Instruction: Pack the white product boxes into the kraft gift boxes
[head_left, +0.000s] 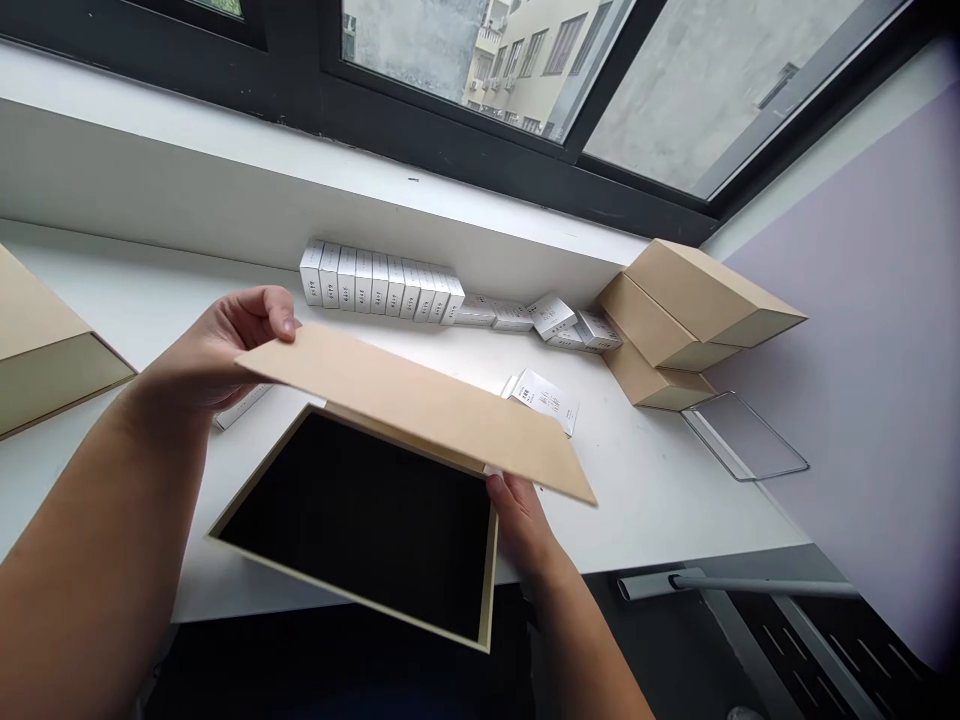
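Observation:
A tan cardboard gift box [420, 405] with a black interior is between my hands at the table's front edge, its lid raised and tilted. My left hand [236, 345] pinches the lid's left corner between thumb and fingers. At the right side of the box, my right hand [521, 515] grips the box wall, the thumb showing at the rim and the other fingers hidden. Behind the lid, a small white carton [544, 395] lies on the table, partly covered. Another white carton [246, 405] lies beneath my left hand.
Along the back wall stands a row of small white cartons [382, 285], with several more lying to its right [551, 315]. Tan boxes [675, 320] are stacked at the right, near a wire stand [750, 440]. Another tan box [52, 350] sits at the far left of the white table [630, 480].

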